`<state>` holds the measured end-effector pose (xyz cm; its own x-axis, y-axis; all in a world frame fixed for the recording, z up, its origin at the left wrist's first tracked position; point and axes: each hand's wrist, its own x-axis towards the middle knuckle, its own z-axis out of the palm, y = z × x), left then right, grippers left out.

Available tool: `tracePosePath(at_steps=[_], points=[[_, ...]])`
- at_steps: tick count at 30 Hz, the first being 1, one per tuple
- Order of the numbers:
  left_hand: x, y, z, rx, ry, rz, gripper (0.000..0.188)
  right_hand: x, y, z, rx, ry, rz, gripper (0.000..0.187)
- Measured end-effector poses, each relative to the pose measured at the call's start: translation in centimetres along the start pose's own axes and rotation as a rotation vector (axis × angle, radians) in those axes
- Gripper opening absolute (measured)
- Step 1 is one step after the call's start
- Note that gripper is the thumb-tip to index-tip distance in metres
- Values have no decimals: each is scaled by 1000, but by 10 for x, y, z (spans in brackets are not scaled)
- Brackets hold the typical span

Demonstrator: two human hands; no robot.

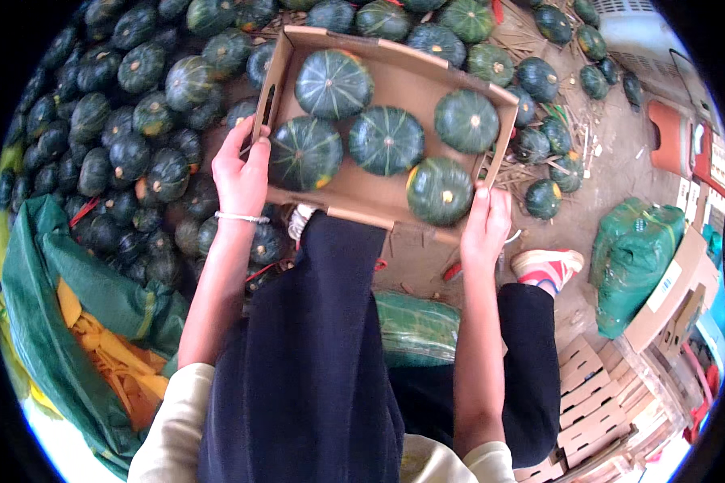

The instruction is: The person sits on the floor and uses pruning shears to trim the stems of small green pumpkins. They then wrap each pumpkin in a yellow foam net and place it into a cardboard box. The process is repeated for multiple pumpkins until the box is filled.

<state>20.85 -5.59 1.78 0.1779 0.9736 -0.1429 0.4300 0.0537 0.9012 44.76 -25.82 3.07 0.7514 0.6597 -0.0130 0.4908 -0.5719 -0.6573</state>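
From my end: I read the step in hand as holding a loaded box, both hands committed. The shallow brown cardboard box (370, 193) sits at upper centre of the frame, turned so its right end lies lower. Left hand (242, 169) is curled tight on the box's left end, thumb by the rim near a handle slot; some fingers hidden. Right hand (487, 224) is pinched on the lower right corner, thumb up at the rim, rest of the grip under the cardboard, can't see it. Inside: five round dark-green striped squashes (387, 141), two toward the left end, one at centre, two toward the right. Gaps between them, so I'd expect shifting if the box tips. Can't tell whether anything supports the base; the black-trousered left knee (338, 233) is just below the near edge, contact unclear. My call: any move from here needs both ends kept level, slow lift or set-down, firmer support at the right corner. Around it: a big heap of dark-green squashes (129, 157) at upper left, loose ones at upper right, a green woven sack (36, 266) of orange pieces at lower left, a green plastic bag (638, 258) at right, stacked brown cartons (592, 402) at lower right.
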Motion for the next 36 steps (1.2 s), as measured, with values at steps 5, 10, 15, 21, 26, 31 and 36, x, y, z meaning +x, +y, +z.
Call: tracePosePath(at_steps=[5,10,15,21,26,31,36], points=[[0,37,1,554,154,510,49,47,2,20,-49,-182,-68,24],[-23,44,21,804,-198,448,77,42,-106,41,-227,-198,-609,66],[11,46,29,860,-220,265,68,69,-125,87,-382,-436,-607,87],[24,28,-14,473,-223,410,48,103,-111,69,151,-498,-454,57],[29,46,16,639,-99,631,50,109,-101,83,-82,-102,-617,33],[67,38,51,851,-95,528,79,112,-111,90,68,-193,-655,17],[75,32,34,522,-132,486,67,104,-91,66,-160,-77,-796,17]])
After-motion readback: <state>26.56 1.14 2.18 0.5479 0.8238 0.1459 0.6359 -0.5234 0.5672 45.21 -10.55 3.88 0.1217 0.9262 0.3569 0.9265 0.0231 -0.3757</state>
